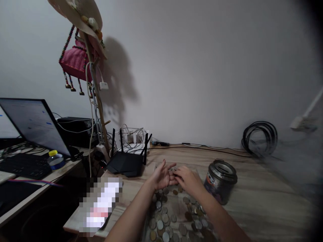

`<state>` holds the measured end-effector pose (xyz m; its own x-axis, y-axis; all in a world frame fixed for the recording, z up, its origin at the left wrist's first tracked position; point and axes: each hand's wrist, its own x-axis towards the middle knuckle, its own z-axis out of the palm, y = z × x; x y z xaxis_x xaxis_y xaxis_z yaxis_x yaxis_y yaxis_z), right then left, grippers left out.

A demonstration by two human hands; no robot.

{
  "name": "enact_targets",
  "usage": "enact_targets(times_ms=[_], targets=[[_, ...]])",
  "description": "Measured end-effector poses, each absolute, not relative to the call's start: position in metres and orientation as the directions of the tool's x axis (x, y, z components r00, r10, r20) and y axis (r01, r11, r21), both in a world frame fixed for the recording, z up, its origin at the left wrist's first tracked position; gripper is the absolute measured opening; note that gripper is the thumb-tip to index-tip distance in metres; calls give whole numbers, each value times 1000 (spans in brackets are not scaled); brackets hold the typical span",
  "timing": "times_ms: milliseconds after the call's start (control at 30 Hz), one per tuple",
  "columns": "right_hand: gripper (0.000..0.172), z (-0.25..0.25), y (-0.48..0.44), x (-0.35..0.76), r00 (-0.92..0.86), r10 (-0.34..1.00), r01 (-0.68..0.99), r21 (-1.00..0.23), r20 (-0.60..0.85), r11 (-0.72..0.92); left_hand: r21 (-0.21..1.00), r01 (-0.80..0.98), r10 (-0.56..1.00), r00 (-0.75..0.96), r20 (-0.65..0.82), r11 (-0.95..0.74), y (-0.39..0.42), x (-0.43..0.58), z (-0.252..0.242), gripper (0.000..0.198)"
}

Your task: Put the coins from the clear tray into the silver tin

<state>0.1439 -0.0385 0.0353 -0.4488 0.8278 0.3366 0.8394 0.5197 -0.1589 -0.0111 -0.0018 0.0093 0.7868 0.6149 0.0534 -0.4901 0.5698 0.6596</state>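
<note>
Several coins (174,218) lie spread over a clear sheet on the wooden table (264,201), right under my forearms. My left hand (161,175) hovers at the far end of the coin spread, palm turned inward, fingers apart and slightly curled. My right hand (186,178) lies palm down beside it, fingertips meeting the left hand's fingers over a few coins (174,169). Whether the right fingers pinch a coin is hidden. A dark metal tin (220,181) with a slotted lid stands just right of my right wrist.
A black router (126,163) with antennas sits at the table's left end, with cables and a power strip behind it. A laptop (30,127) and a small bottle (55,159) are on a desk to the left. A coiled black cable (259,137) rests by the wall.
</note>
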Motion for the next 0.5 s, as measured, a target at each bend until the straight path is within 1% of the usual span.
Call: enact_targets(times_ms=[67,133,233,267,300,333,400,433,500], targets=[[23,37,-38,147,-431,840,851,-163,331,500,675,-471,619,785,26,569,-2,-11,9,61],[26,45,-40,161,-363,835,866,-180,415,466,698,-452,628,778,4,556,-1,-10,8,62],[28,64,-45,200,-136,756,914,-213,640,346,737,-442,660,751,-8,512,4,-9,4,63],[28,69,-46,217,-45,721,934,-227,692,276,745,-447,677,736,-7,494,5,-9,3,62],[27,73,-48,234,55,704,953,-248,708,176,752,-456,696,718,-5,476,6,-9,2,61],[28,75,-48,250,160,698,959,-277,698,57,756,-467,717,697,-5,459,7,-9,1,59],[29,74,-48,276,290,726,941,-324,624,-98,763,-481,758,653,-16,431,8,-9,1,56],[28,71,-46,286,316,748,931,-342,583,-127,766,-486,776,631,-27,421,9,-9,1,54],[26,64,-42,300,317,767,919,-381,559,-102,768,-498,808,588,-43,403,10,-9,2,50]])
